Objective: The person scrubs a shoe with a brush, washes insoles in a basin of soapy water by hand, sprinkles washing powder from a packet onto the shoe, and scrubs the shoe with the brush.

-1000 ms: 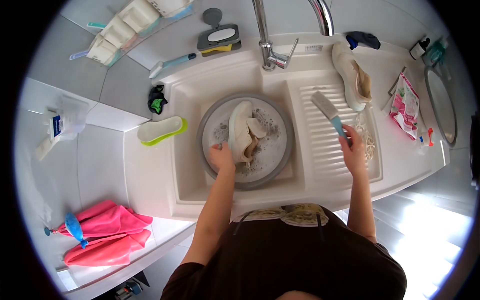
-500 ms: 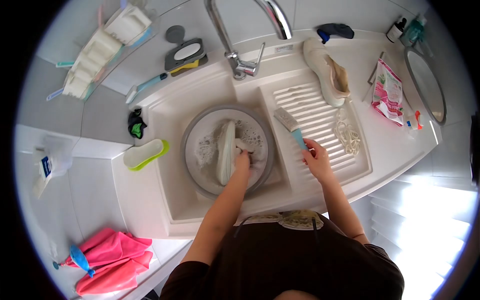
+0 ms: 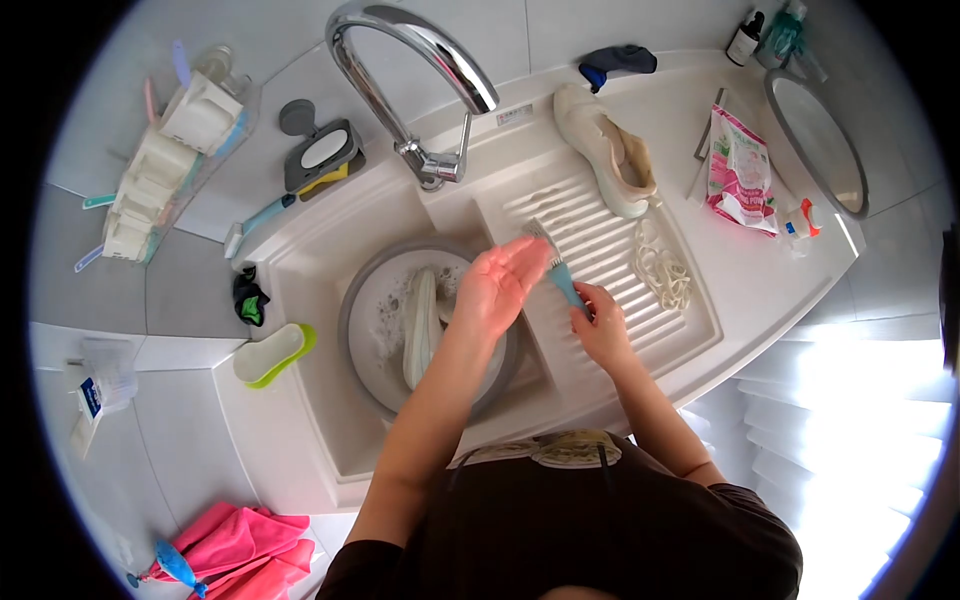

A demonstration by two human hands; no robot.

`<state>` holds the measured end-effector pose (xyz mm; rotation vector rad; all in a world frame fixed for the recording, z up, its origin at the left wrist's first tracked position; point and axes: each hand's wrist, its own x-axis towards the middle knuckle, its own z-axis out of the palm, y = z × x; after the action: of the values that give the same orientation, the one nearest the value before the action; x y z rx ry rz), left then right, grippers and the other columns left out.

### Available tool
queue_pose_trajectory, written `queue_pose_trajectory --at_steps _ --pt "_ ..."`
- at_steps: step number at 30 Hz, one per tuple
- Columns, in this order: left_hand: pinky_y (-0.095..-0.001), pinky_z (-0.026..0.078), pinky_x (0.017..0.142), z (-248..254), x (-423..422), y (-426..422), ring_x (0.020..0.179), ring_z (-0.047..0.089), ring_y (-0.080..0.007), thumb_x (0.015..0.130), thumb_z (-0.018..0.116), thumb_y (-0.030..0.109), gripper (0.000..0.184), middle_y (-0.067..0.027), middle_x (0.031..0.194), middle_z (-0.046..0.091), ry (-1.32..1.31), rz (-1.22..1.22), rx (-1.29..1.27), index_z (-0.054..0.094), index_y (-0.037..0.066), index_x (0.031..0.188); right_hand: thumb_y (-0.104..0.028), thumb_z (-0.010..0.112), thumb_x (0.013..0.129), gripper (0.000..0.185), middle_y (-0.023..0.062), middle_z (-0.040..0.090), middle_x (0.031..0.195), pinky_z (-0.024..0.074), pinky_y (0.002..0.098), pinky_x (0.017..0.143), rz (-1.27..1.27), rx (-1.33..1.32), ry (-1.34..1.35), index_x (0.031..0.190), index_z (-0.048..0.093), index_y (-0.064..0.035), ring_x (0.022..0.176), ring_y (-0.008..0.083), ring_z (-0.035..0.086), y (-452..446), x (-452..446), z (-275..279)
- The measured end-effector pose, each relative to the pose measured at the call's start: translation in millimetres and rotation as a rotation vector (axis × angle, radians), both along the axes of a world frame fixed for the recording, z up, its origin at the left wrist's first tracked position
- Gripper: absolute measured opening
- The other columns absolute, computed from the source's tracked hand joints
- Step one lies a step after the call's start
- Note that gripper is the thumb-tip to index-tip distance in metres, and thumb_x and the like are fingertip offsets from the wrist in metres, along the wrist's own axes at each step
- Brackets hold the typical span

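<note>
My right hand point(image 3: 602, 328) grips the blue handle of a scrub brush point(image 3: 563, 277) over the ribbed drainboard. My left hand point(image 3: 500, 285) is raised above the basin's right side, palm up and fingers stretched out. Its fingertips overlap the brush's bristle head; whether they touch it I cannot tell. A white shoe point(image 3: 422, 325) lies in foamy water in a round grey-rimmed basin point(image 3: 352, 345) inside the sink, partly hidden by my left forearm. A second white shoe point(image 3: 605, 150) rests at the drainboard's back edge. Pale shoelaces point(image 3: 660, 268) lie in a loose heap on the ribs.
A chrome faucet point(image 3: 400, 60) arches over the sink's back. On the right counter are a pink packet point(image 3: 740, 170) and an upright oval basin point(image 3: 820, 140). At the left lie a green-edged scrubber point(image 3: 272, 355), a blue-handled brush point(image 3: 262, 218) and a soap holder point(image 3: 325, 155).
My left hand has left the shoe in the basin and risen to the right beside the brush head, fingers now spread out. My right hand still holds the brush. The camera view has shifted.
</note>
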<state>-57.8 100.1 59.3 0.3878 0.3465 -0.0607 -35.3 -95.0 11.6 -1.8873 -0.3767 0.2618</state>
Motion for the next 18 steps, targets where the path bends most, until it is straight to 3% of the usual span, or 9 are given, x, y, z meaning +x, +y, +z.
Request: queue_pose_trajectory --at_steps 2,6,8,11,14,18 --pt "-0.0420 0.034 0.106 -9.0 6.3 1.9 0.125 0.043 -0.0305 0.094 0.041 0.023 0.044 -0.0224 0.132 0.047 -0.039 0.136 0.086 0.046 -0.008 0.124 0.003 0.057 0.074 0.037 0.0169 0.058 0.092 0.0470 0.0373 0.069 0.012 -0.037 -0.097 0.111 0.057 0.0005 0.079 0.0318 0.058 0.8 0.7 7.2" --pt "-0.0417 0.031 0.106 -43.1 -14.3 13.8 0.129 0.038 -0.0291 0.094 0.042 0.026 0.044 -0.0186 0.135 0.044 0.133 0.241 0.254 0.045 -0.003 0.128 0.006 0.055 0.073 0.041 0.0151 0.055 0.097 0.0479 0.0416 0.071 -0.014 -0.191 -0.290 0.113 0.056 -0.0027 0.083 0.0354 0.057 -3.0 -1.2 15.9" --pt "-0.0402 0.033 0.104 -87.7 -31.5 22.9 0.126 0.042 -0.0285 0.094 0.043 0.029 0.044 -0.0154 0.133 0.047 0.441 0.276 0.207 0.046 0.001 0.127 0.006 0.055 0.073 0.042 0.0138 0.055 0.098 0.0483 0.0421 0.071 -0.034 -0.234 -0.318 0.114 0.056 -0.0039 0.084 0.0351 0.057 -4.8 -2.0 17.2" --pt "-0.0401 0.033 0.102 -141.7 -56.7 31.5 0.117 0.047 -0.0269 0.094 0.043 0.031 0.045 -0.0141 0.127 0.051 0.651 0.275 0.157 0.045 -0.001 0.126 0.008 0.054 0.073 0.043 0.0137 0.055 0.098 0.0482 0.0418 0.071 -0.051 -0.274 -0.350 0.113 0.057 -0.0044 0.084 0.0345 0.057 -5.3 -1.9 20.4" --pt "-0.0393 0.038 0.097 -166.4 -76.5 37.4 0.109 0.049 -0.0268 0.094 0.041 0.028 0.041 -0.0141 0.119 0.054 0.787 0.290 0.304 0.048 -0.002 0.121 0.009 0.053 0.072 0.043 0.0145 0.056 0.096 0.0477 0.0409 0.072 -0.029 -0.310 -0.373 0.113 0.058 -0.0036 0.084 0.0340 0.057 -6.9 -2.4 20.6" --pt "-0.0369 0.043 0.089 -241.9 -91.9 64.8 0.100 0.052 -0.0265 0.093 0.042 0.024 0.036 -0.0139 0.112 0.056 0.820 0.309 0.428 0.052 -0.004 0.113 0.008 0.054 0.072 0.044 0.0138 0.056 0.097 0.0476 0.0406 0.075 0.016 -0.358 -0.403 0.114 0.058 -0.0035 0.088 0.0331 0.056 -7.7 -2.9 19.6"
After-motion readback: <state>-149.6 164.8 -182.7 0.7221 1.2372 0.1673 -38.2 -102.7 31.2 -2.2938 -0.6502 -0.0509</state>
